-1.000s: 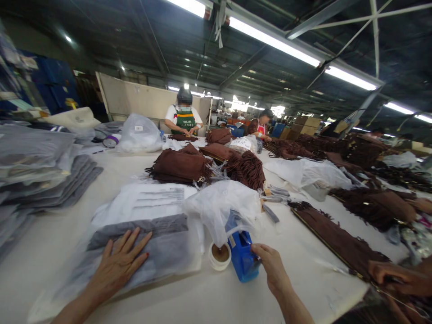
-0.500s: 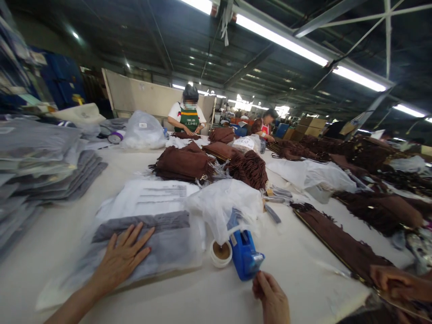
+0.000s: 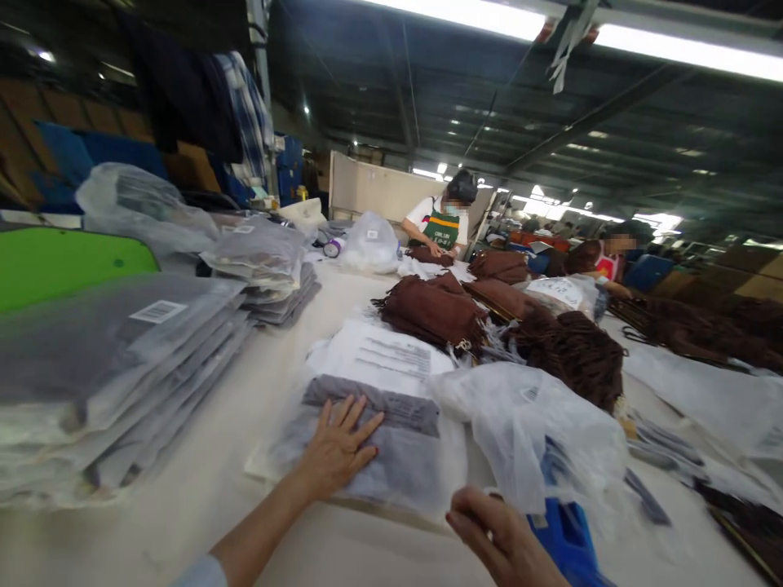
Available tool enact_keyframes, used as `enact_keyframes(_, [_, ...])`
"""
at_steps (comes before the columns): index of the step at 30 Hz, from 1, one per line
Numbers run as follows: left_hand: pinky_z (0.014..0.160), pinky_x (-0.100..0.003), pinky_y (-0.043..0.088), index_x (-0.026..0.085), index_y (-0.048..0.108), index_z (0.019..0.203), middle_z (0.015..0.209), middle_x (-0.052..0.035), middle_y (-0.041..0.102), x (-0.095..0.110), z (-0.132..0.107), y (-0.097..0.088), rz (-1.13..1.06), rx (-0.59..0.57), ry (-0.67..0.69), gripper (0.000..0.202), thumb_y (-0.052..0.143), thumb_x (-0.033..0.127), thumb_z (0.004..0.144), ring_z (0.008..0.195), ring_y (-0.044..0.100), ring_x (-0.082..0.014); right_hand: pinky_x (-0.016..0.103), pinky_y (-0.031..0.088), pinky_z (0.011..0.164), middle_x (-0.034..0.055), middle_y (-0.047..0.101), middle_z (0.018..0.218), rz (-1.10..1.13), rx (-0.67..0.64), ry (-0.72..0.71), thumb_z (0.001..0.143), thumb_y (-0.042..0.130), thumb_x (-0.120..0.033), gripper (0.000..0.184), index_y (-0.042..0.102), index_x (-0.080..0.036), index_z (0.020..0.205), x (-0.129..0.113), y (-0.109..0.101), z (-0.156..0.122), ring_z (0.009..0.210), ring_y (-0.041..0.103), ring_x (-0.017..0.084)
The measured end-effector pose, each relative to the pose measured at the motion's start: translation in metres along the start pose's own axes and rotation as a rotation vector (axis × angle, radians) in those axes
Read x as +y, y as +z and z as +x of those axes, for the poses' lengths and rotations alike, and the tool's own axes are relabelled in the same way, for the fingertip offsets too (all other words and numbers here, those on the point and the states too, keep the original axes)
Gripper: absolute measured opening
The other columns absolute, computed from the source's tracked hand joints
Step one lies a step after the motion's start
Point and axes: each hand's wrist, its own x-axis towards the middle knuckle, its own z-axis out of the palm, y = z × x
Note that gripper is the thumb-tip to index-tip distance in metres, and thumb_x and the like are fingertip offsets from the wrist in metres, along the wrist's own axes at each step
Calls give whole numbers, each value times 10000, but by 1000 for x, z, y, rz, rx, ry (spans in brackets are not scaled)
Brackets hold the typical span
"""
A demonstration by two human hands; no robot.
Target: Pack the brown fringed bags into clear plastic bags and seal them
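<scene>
My left hand [image 3: 339, 448] lies flat with spread fingers on a clear plastic bag [image 3: 397, 473] that has grey folded fabric inside. White printed lines of text show on the upper part of the stacked bags. Off the bag's lower right corner is my right hand [image 3: 502, 534], its thumb and fingers pinched together. Whatever is in that pinch is too small to make out. Behind the right hand stands a blue tape dispenser [image 3: 566, 530], partly covered by a crumpled clear plastic bag [image 3: 538, 424].
On the left rise stacks of bagged grey fabric [image 3: 183, 326], with a green board [image 3: 73, 261] on top. Brown fringed pieces [image 3: 434, 310] are piled beyond my hands. Across the table a co-worker in a green apron [image 3: 444, 228] handles brown fabric; another person sits farther right.
The view has swung left. My right hand has left the front of the tape dispenser and come near the bag's edge. My left hand stays flat on the bag.
</scene>
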Motion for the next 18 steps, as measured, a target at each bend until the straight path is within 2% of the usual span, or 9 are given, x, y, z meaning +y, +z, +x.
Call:
enact_keyframes(1, [988,-627,239,382,290,1364,1426,-105,356,0,-1,1,-6,15,7,500,425,443,887,1294,314,-335,226,357,575,-42,523,610,-63,-115,-66,832,442,-435,277,559,-232,685,-11,-8,20,593,465,109])
enact_keyframes(3, [985,-628,245,383,272,1371,1424,-109,357,-1,-1,2,-11,42,18,518,431,448,883,1291,318,-336,225,328,570,-45,536,623,-133,-193,-148,828,437,-333,221,565,-227,681,-25,-19,60,595,463,106])
enact_keyframes(7, [984,-628,253,375,244,1384,1424,-116,353,-2,-2,2,-14,59,25,539,427,455,883,1293,317,-335,241,289,548,-41,545,568,-196,-206,-151,733,525,-225,147,575,-224,595,-22,-19,117,553,448,112])
enact_keyframes(10, [992,-632,241,376,221,1390,1438,-117,327,-2,-3,3,-31,60,20,539,404,462,891,1303,300,-333,238,278,520,-44,538,530,-222,-212,-93,691,561,-162,148,574,-219,556,-8,-10,133,522,433,103])
enact_keyframes(13, [998,-628,234,386,204,1392,1446,-114,312,-2,-4,5,-46,66,14,551,406,474,887,1312,280,-330,219,310,510,-65,514,511,-242,-236,7,711,592,-146,146,568,-194,575,2,-3,139,501,444,81])
enact_keyframes(15, [1002,-622,228,388,205,1391,1444,-113,315,-1,-4,6,-48,72,14,552,413,469,886,1313,277,-329,210,341,498,-83,488,488,-263,-250,86,748,609,-194,156,566,-173,599,7,1,142,470,445,67])
enact_keyframes(18, [1011,-612,213,386,220,1388,1441,-106,321,-1,-3,7,-48,88,16,537,409,462,891,1312,276,-323,202,358,458,-104,433,427,-313,-239,174,769,629,-318,267,544,-164,567,16,1,148,406,415,53])
